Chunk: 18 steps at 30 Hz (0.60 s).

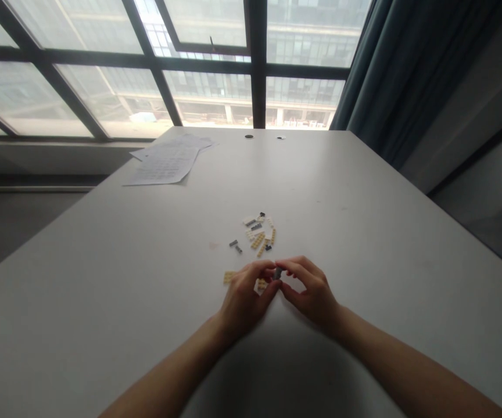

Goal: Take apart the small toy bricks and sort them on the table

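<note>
Between the fingertips of both hands is a small grey building brick, partly covered by the fingers. My left hand is closed on it from the left, and my right hand pinches it from the right. Tan bricks show on the table behind and under my left hand, partly hidden by it. Just beyond the hands lie several loose pieces: tan plates, grey bricks, white pieces and a black piece.
A long white table stretches toward the window. Printed sheets of paper lie at its far left. Two round holes, one with a dark opening, sit near the far edge. A dark blue curtain hangs at the right.
</note>
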Each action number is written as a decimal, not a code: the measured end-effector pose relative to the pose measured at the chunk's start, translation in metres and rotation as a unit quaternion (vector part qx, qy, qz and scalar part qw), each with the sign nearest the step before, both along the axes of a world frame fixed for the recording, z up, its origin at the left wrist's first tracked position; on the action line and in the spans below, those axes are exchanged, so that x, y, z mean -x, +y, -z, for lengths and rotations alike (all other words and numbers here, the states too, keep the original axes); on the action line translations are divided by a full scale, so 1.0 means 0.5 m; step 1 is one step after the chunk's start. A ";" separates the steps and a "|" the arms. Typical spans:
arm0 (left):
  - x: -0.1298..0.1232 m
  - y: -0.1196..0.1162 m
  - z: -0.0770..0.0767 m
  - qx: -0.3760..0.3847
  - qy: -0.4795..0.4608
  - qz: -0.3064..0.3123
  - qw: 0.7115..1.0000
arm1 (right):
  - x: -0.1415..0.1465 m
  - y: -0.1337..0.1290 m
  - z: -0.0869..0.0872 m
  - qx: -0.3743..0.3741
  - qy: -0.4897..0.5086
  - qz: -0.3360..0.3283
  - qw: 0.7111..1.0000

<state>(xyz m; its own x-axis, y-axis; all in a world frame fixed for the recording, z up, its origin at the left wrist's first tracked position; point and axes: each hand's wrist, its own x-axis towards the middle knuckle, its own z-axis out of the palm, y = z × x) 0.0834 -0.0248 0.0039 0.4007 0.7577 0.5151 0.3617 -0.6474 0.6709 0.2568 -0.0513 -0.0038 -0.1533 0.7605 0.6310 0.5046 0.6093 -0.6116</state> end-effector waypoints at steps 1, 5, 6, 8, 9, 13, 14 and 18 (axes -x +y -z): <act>-0.001 -0.001 -0.001 0.005 0.003 0.003 1.000 | 0.000 0.000 0.002 -0.004 -0.007 0.005 1.000; -0.002 -0.003 -0.006 0.001 0.022 0.006 1.000 | -0.001 0.000 0.006 -0.006 -0.017 0.016 1.000; -0.002 -0.003 -0.007 0.000 0.023 0.006 1.000 | -0.002 0.000 0.005 -0.004 -0.017 0.017 1.000; -0.002 -0.003 -0.009 -0.001 0.022 0.008 1.000 | -0.002 0.000 0.004 0.000 -0.019 0.017 1.000; -0.003 -0.003 -0.010 -0.001 0.021 0.009 1.000 | -0.001 0.000 0.003 0.003 -0.020 0.015 1.000; -0.004 -0.004 -0.012 0.000 0.012 0.008 1.000 | 0.001 -0.001 0.001 0.007 -0.022 0.013 1.000; -0.004 -0.003 -0.012 0.000 0.008 0.010 1.000 | 0.001 -0.002 0.000 0.009 -0.022 0.015 1.000; 0.000 0.002 -0.012 -0.001 -0.007 0.030 1.000 | -0.006 0.000 -0.007 0.022 -0.037 0.006 0.999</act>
<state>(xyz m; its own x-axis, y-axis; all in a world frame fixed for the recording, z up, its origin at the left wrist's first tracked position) 0.0836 -0.0239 0.0097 0.4385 0.7307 0.5232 0.3120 -0.6698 0.6738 0.2597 -0.0514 -0.0004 -0.1894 0.7888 0.5847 0.5569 0.5767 -0.5977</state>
